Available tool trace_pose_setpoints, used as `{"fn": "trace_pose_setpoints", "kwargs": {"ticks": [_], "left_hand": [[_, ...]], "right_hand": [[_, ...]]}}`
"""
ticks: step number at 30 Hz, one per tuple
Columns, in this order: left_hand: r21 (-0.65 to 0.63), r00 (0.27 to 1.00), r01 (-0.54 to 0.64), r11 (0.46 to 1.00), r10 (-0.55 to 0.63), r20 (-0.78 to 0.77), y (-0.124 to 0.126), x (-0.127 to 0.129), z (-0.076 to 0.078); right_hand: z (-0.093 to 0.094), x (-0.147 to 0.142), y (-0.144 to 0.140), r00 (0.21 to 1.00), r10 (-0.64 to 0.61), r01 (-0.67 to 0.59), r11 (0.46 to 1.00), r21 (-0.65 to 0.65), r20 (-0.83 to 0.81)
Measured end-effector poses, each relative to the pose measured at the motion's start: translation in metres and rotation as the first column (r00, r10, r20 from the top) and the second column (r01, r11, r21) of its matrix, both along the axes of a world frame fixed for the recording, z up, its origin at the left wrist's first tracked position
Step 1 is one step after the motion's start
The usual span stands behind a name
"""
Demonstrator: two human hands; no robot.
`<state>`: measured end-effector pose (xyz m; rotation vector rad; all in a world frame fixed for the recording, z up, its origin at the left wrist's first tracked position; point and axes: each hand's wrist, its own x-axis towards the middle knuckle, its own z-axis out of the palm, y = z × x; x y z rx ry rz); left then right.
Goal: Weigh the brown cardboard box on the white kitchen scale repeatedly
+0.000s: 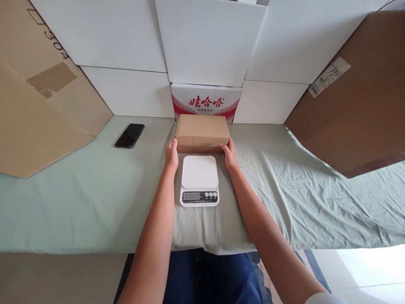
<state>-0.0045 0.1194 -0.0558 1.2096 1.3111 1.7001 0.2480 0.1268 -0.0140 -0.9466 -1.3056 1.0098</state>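
A small brown cardboard box (202,126) sits at the back of the cloth-covered table, in front of a white and red carton. My left hand (171,154) grips its left side near the front corner. At the opposite front corner my right hand (229,154) is closed on the box, thumb on the front face. The fingers behind both sides are mostly hidden. Between my forearms lies a white digital kitchen scale (200,172), its display and buttons facing me. Nothing rests on its platform, and the display looks blank.
A black phone (130,135) lies on the green cloth (79,185) to the left. Large cardboard panels stand at the left (47,105) and right (354,101). White boxes (209,42) and the red-marked carton (205,100) form a wall behind. The table's front edge runs beneath my forearms.
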Motion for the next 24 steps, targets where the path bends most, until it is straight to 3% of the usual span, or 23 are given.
{"fn": "trace_pose_setpoints", "kwargs": {"ticks": [4, 10, 24], "left_hand": [[-0.056, 0.997, -0.029, 0.998, 0.033, 0.073, -0.0009, 0.0026, 0.0041], [-0.037, 0.994, -0.028, 0.999, 0.032, 0.100, -0.0033, 0.0034, 0.0077], [-0.047, 0.996, -0.019, 0.999, 0.023, 0.088, -0.0070, 0.0048, 0.0108]], "right_hand": [[0.0002, -0.0002, -0.0002, 1.000, -0.001, 0.001, 1.000, -0.020, -0.005], [0.0004, -0.0004, -0.0013, 1.000, 0.016, -0.017, 1.000, -0.013, -0.016], [0.0017, 0.0006, -0.0030, 1.000, 0.018, -0.019, 1.000, -0.018, -0.019]]}}
